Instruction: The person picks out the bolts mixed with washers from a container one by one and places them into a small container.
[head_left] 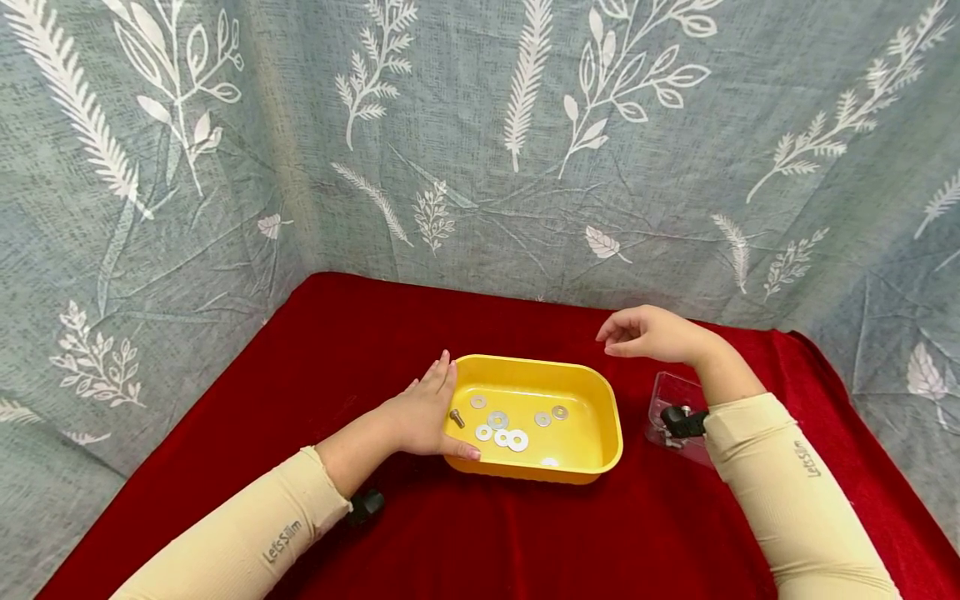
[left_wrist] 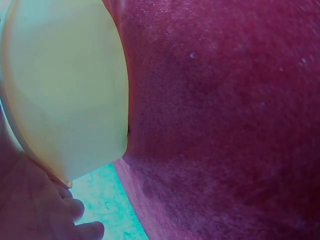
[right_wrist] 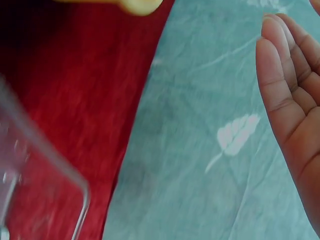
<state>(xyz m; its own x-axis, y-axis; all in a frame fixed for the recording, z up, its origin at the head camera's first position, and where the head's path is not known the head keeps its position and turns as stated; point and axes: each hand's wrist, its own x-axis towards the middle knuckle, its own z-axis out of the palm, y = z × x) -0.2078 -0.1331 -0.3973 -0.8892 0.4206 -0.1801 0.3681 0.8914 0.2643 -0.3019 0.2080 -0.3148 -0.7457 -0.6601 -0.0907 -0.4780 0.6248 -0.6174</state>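
Observation:
A yellow tray (head_left: 540, 475) holds several flat metal washers (head_left: 517, 440) and one bolt (head_left: 457, 418), which lies near its left end. My left hand (head_left: 427, 412) rests against that end, fingers straight along the rim and thumb across the near left corner. In the left wrist view, the tray's outer wall (left_wrist: 70, 95) rises beside the left hand (left_wrist: 35, 205). Raised beyond the tray's far right corner is my right hand (head_left: 652, 333), its fingers loosely bent. Nothing shows between those fingers in the right wrist view, where the right hand (right_wrist: 295, 100) appears at the edge.
A clear plastic box (head_left: 663, 387) with small metal hardware stands right of the tray, partly hidden by the right forearm and its black wrist strap (head_left: 682, 422). Dark red cloth (head_left: 465, 542) covers the table. A grey-blue leaf-patterned curtain (head_left: 465, 167) hangs behind it.

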